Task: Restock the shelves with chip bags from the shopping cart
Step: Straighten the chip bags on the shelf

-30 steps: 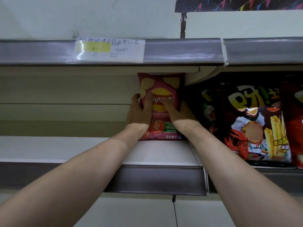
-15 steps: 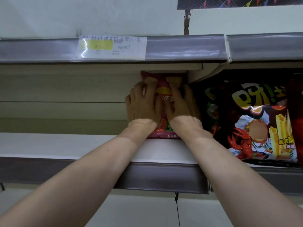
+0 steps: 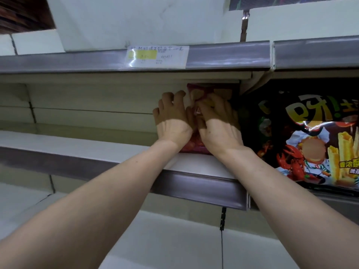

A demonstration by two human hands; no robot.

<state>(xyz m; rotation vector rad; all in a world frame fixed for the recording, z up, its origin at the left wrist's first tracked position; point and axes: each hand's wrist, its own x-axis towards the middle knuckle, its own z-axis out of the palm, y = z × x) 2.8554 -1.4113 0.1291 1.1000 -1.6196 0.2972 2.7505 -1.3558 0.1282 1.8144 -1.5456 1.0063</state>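
Head view, tilted up into a shelf bay. Found the red chip bag (image 3: 196, 92) standing upright at the right end of the white shelf (image 3: 77, 145), set back from the near edge, its top tucked close under the shelf above. Showed only potato-slice pictures at the top and a strip of red at the bottom; could not read the brand lettering, covered by the hands.

Pressed on the bag's left side with the left hand (image 3: 172, 122), grip wide, fingers spread and nearly straight, closed round nothing. Pressed on the bag's front and right side with the right hand (image 3: 220, 126), grip likewise wide, fingers laid over the foil. Held the two hands just beside each other, with a narrow strip of bag showing between.

Read on the black snack bag (image 3: 310, 136), to the right, large yellow characters "呀!土" and smaller yellow "香浓" low down, beside a drawn lobster and crinkle fries. Noted on the upper rail (image 3: 58, 64) a price label (image 3: 157, 56) with a yellow block and handwriting too blurred to read.

Saw white shelf board running far to the left of the hands, edged on the near side by the grey front rail (image 3: 204, 188).
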